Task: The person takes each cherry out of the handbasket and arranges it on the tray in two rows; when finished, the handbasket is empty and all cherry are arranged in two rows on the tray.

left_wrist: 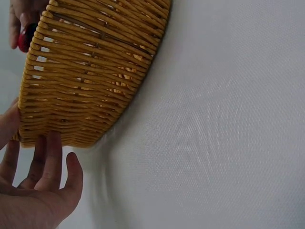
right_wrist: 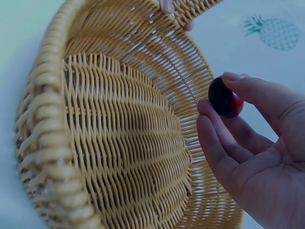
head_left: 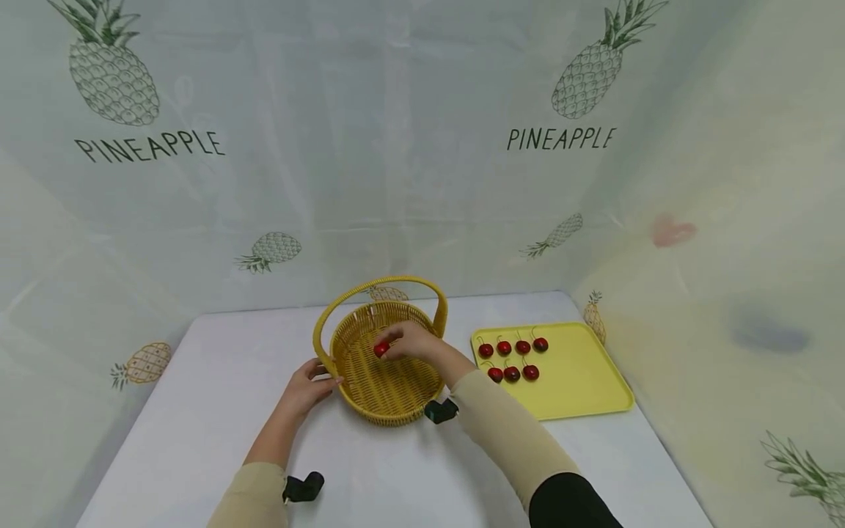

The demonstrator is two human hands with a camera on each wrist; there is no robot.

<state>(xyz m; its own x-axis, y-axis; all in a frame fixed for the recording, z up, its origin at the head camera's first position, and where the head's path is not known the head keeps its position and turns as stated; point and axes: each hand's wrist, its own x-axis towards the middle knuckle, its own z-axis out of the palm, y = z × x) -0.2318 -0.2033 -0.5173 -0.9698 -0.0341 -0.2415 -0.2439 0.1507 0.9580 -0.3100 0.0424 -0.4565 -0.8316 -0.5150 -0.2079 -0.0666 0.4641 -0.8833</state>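
A round yellow wicker basket [head_left: 386, 396] with a tall arched handle stands on the white table. At its left side, my left hand [head_left: 309, 389] holds the rim near the handle's foot. In the left wrist view, the fingers of that hand [left_wrist: 43, 186] lie against the outside of the woven wall. Over the basket's opening, my right hand [head_left: 414, 342] pinches a dark red cherry [head_left: 381, 350]. The right wrist view shows this cherry [right_wrist: 225, 98] between thumb and fingertips, above the woven inside. No other cherry shows in the basket.
To the right of the basket lies a yellow tray [head_left: 581, 378] with several stemmed cherries [head_left: 511, 374] in two rows on its left part. A pale curtain [head_left: 409, 183] printed with pineapples hangs behind the white table [head_left: 218, 367] and along its sides.
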